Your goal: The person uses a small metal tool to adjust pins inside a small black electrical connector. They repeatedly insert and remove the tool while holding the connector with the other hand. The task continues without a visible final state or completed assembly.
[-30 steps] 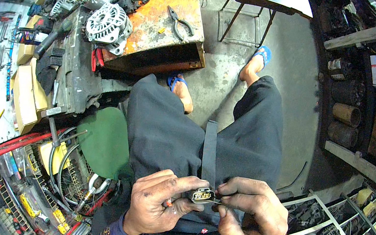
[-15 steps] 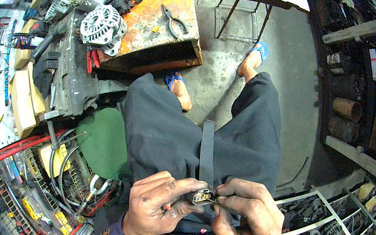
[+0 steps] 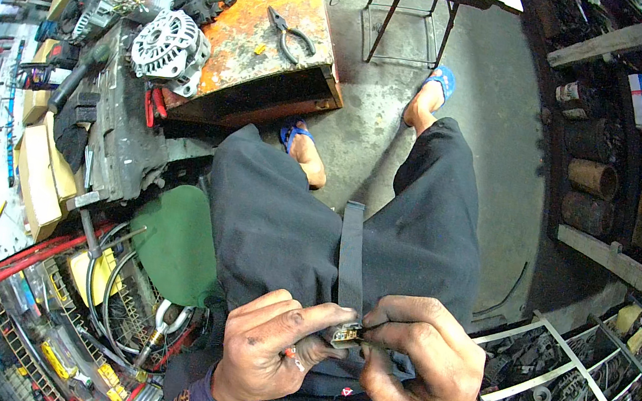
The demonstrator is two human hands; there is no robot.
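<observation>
Above my lap, the thumb and index finger of my left hand point(image 3: 270, 349) pinch a small electrical connector point(image 3: 345, 335), an oval grey shell with brassy metal contacts inside. My right hand point(image 3: 422, 366) is closed in a pinch at the connector's right side, its fingertips touching or almost touching the edge. Whatever sits between those right fingertips is too small to make out. A bit of orange-red shows against my left palm, partly hidden by the fingers.
To the front left, a worn orange bench point(image 3: 274, 23) carries pliers point(image 3: 289, 35) and a silver alternator point(image 3: 168, 47). A green stool seat point(image 3: 173, 244) is beside my left leg. Wire baskets of tools flank me at left; a metal rack point(image 3: 564, 369) of parts stands at right.
The connector has tilted slightly between my fingers, and my right fingertips have shifted a little closer over its edge. The view has moved slightly.
</observation>
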